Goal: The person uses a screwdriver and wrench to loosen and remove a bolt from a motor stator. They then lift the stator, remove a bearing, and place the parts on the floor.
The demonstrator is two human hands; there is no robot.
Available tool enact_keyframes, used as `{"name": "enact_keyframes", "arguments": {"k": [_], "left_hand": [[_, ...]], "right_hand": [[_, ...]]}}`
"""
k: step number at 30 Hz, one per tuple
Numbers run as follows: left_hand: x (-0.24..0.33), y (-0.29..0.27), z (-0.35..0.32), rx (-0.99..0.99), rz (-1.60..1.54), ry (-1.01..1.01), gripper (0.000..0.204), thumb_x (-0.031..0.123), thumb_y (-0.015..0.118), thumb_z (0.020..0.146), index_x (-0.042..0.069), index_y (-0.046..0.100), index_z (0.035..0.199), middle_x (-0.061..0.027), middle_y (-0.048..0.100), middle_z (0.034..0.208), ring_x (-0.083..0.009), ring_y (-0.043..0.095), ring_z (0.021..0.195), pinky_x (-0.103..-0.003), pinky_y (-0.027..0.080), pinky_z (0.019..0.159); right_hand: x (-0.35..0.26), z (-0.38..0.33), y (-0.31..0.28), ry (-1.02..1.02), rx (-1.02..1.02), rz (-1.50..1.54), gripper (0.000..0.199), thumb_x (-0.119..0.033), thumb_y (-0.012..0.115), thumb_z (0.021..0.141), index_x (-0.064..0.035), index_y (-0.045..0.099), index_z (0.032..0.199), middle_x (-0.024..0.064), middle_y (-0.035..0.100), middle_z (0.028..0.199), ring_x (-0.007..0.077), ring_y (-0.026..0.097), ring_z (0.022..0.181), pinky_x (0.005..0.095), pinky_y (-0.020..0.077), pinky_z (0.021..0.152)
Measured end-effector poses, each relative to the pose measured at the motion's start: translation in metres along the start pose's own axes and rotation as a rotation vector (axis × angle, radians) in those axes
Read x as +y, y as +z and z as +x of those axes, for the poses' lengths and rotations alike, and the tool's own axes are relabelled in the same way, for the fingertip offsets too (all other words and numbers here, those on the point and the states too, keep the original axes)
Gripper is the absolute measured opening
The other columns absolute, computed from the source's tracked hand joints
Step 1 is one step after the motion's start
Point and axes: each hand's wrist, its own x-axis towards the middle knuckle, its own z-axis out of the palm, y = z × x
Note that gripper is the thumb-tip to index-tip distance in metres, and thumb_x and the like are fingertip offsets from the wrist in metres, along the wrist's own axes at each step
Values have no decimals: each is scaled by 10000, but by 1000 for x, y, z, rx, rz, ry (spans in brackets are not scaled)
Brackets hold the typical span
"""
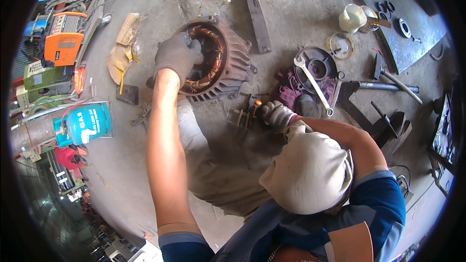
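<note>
stator housing (pixel 221 63) sits upper middle of the frame; my gloved left hand (pixel 177 56) is clamped over its rim by the copper windings (pixel 206 34). right hand (pixel 275 114), closed on an orange-handled tool (pixel 256 104), should work steadily. spanner (pixel 313 83) and hammer (pixel 395 80) crowd the right.

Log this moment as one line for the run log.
left hand: gloved, on motor housing rim | right hand: gloved, gripping orange-handled tool | spanner on round cover | floor: concrete
</note>
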Motion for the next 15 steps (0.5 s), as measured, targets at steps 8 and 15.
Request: {"name": "enact_keyframes", "arguments": {"k": [8, 15], "left_hand": [[-6, 6, 1, 8, -13, 2, 375, 356, 522, 936, 32, 700, 1000, -210, 723, 912, -389, 690, 950, -461, 525, 863], [11, -11, -18, 338, 75, 76, 475, 471, 582, 960, 53, 649, 1177, -229, 707, 1042, -441, 669, 977, -508, 512, 889]], "right_hand": [[-12, -13, -136, 257, 403, 457, 635, -253, 835, 690, -28, 594, 1234, 200, 655, 1164, 383, 650, 1070, 453, 518, 937], [-31, -24, -215, 118, 654, 460, 977, -328, 937, 631, -16, 453, 1421, 181, 590, 1313, 322, 587, 1227, 414, 462, 1058]]}}
